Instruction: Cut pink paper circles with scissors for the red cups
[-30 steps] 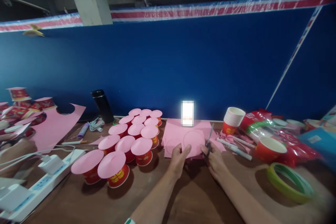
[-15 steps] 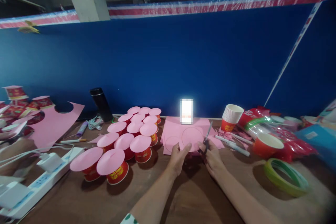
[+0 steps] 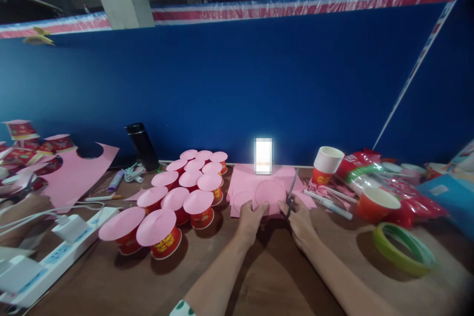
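A: What do we log?
B: Left hand [image 3: 249, 219] clamped on circle-marked pink paper [image 3: 270, 195], right hand [image 3: 301, 220] gripping scissors [image 3: 293, 186], the two apart.
A: Where's our paper?
B: Toward the desk's [image 3: 274, 276] far edge, beside the pink-topped cups [image 3: 175, 199].

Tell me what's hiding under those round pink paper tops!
Under the round pink paper tops stand red paper cups, some showing yellow printing, on the brown tabletop. The tops cover the cups' upper ends, and their insides can't be seen either.
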Tool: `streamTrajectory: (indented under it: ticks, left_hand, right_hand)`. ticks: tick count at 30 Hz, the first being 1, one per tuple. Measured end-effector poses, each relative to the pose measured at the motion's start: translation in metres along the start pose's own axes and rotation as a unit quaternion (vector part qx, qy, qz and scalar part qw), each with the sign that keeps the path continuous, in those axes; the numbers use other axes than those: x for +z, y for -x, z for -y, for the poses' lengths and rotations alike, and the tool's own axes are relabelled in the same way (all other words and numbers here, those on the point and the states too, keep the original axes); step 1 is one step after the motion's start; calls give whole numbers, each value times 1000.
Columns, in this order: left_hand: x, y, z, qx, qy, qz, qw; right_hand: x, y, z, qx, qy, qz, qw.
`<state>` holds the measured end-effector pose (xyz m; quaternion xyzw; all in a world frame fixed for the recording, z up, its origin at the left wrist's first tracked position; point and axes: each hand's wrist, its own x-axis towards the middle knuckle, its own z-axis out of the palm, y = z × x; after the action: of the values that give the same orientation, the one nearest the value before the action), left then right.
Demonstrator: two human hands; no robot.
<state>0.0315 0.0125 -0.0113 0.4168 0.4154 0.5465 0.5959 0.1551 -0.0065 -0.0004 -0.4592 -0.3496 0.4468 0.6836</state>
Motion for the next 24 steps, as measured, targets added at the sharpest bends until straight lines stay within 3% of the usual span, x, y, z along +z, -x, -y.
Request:
streamTrajectory:
  ticks: [3,8,17,24]
  left_hand:
    - [-1,0,0,19,-20,-12,1000]
    - [-3,-1,-8,-9,8,-28,1000]
    - [-10,-6,-29,-68,136,-156,976]
    - [-10,-5,-26,-65,132,-149,978]
  right_hand:
    - [0,0,1,3,4,3,1000]
    - [0,3,5,1,52,42,998]
    - [-2,9,6,22,116,143,983]
    - [-5,11,-4,56,83,193,976]
